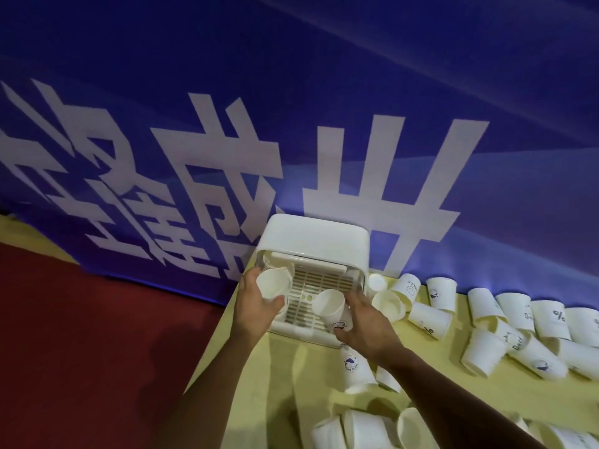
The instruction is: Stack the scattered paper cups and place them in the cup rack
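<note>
A white plastic cup rack (312, 236) with a slatted floor stands at the table's far left, against the banner. My left hand (254, 303) grips a white paper cup (271, 282) at the rack's left opening, its mouth facing me. My right hand (366, 325) holds another paper cup (332, 307) with a blue logo, tilted over the rack's front lip. Several loose paper cups (431, 319) lie scattered to the right of the rack, and more cups (356, 367) lie under my right forearm.
The yellow table (285, 384) ends at its left edge close to the rack, with red floor (97, 335) beyond. A blue banner (291, 92) with large white characters rises behind the rack. More cups (363, 429) lie at the near edge.
</note>
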Demonstrator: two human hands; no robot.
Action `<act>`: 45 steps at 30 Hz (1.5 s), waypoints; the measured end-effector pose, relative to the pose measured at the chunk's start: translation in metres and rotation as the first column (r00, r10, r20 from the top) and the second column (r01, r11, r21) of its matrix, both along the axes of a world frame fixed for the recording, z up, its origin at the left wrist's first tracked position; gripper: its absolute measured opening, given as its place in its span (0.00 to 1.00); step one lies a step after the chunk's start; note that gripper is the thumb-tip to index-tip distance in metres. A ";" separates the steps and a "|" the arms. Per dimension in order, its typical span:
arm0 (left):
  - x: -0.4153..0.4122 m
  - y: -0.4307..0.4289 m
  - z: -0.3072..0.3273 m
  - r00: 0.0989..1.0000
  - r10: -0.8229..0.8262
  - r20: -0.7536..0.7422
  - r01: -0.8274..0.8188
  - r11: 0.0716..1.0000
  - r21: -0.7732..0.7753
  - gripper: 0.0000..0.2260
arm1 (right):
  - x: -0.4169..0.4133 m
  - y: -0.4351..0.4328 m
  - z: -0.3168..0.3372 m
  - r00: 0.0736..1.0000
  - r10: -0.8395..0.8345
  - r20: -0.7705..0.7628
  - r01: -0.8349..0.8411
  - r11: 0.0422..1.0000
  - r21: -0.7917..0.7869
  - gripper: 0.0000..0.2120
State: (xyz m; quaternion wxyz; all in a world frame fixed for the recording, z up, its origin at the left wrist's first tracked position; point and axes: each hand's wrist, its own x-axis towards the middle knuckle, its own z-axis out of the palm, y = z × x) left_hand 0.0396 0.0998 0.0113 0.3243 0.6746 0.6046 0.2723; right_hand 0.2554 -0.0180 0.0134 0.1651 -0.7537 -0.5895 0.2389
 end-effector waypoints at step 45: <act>-0.011 0.004 -0.011 0.990 -0.018 -0.142 0.000 0.993 -0.122 0.36 | -0.001 -0.026 -0.018 0.996 -0.004 0.094 0.009 0.998 -0.061 0.26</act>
